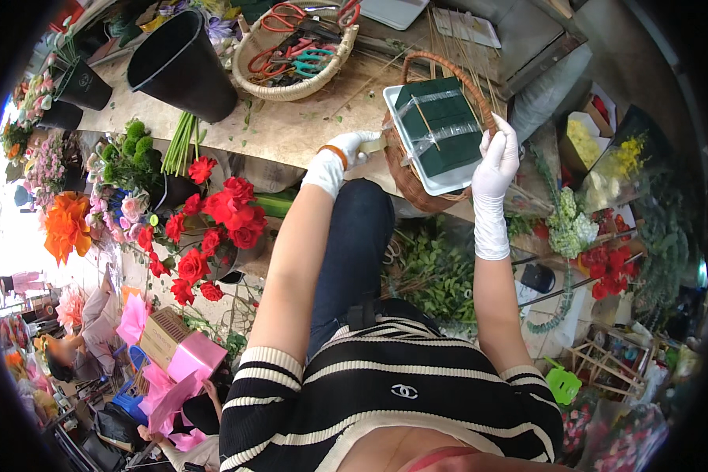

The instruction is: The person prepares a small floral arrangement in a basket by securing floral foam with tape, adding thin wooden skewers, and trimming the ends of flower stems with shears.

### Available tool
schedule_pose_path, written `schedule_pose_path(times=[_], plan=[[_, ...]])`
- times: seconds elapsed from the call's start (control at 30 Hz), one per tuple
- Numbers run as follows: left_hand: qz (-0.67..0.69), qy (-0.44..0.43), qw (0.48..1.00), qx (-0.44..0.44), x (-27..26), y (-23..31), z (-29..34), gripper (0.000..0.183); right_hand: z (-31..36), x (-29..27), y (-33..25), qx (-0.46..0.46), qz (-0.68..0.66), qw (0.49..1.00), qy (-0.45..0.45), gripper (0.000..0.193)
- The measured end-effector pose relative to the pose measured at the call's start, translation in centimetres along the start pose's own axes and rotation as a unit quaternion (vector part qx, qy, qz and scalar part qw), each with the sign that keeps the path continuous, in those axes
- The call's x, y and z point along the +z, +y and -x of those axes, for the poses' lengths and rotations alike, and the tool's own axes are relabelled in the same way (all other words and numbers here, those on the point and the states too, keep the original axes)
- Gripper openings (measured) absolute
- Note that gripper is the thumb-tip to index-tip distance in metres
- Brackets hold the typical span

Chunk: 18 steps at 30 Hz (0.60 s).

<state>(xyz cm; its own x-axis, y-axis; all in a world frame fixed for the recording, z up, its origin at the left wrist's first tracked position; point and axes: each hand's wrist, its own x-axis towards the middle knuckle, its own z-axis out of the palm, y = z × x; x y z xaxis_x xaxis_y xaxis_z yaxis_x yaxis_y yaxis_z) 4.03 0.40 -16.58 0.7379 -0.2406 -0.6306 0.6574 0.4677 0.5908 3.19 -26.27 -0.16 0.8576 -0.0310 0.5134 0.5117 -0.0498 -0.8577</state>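
Note:
A brown wicker basket [402,175] with a tall arched handle tilts toward me at the table's front edge. In it sits a white plastic tray [427,182] carrying a dark green floral foam block [455,149]. Clear tape and a thin stick cross the foam. My right hand [497,157], in a white glove, is closed around the handle's right side. Left of the basket, my gloved left hand [349,151] has its fingers closed on a pale, translucent strip that looks like tape. An orange-brown band [336,154] circles that wrist.
On the wooden table [307,130] stand a black bucket [182,67] and a woven basket [295,86] of scissors and pruners. Red roses [232,208] fill the space at left, leafy greenery [436,275] lies below the table. People with pink wrapping paper [197,354] are at lower left.

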Motion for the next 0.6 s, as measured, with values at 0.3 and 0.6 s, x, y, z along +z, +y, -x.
schedule_pose_path(times=[0.3, 0.6], plan=[[-0.256, -0.022, 0.96, 0.108, 3.6, -2.7, 7.2, 0.016, 0.2, 0.2, -0.2, 0.022, 0.007, 0.999, 0.028, 0.029], [-0.231, 0.093, 0.963, 0.105, 6.2, -3.9, 5.2, 0.019, 0.2, 0.0, 0.0, 0.025, 0.019, 0.999, 0.02, 0.029]])
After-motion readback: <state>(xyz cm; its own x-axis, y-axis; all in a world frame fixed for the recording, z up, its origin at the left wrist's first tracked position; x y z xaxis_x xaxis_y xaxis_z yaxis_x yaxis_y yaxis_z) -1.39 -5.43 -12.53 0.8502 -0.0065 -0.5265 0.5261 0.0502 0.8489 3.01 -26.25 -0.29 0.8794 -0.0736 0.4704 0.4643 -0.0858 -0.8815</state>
